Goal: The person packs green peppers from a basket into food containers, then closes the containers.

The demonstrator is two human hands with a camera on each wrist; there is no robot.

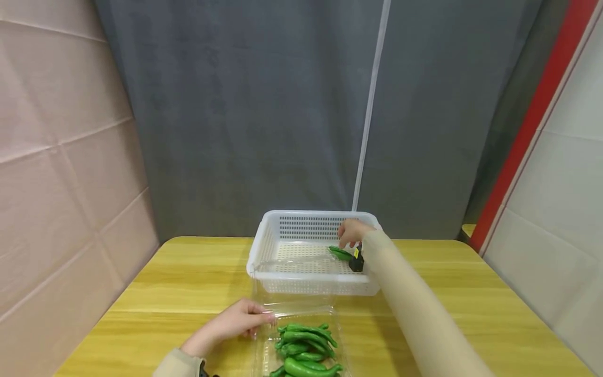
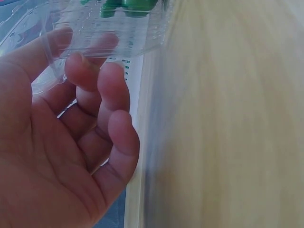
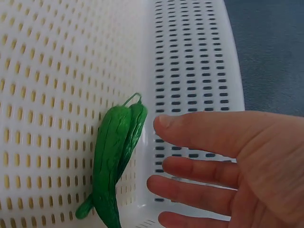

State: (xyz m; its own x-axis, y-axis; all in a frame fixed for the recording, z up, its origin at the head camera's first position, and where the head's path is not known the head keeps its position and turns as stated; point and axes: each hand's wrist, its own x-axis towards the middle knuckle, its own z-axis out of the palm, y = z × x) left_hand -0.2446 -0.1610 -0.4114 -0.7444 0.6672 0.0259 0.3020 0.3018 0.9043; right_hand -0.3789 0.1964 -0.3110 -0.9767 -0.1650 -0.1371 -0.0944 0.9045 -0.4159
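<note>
My left hand pinches the edge of a clear plastic clamshell box between thumb and fingers; in the left wrist view the other fingers curl loosely below the box. Green chili peppers lie piled in the box. My right hand is inside a white perforated basket, fingers spread and relaxed, holding nothing. Beside its fingertips, long green wrinkled vegetables rest on the basket floor, apart from the hand. The box's raised clear lid overlaps the basket's front side.
The yellow wooden table carries the box and, behind it, the basket. A grey curtain hangs along the back edge. Pale panels stand to the left and right. A small black device is on the right wrist.
</note>
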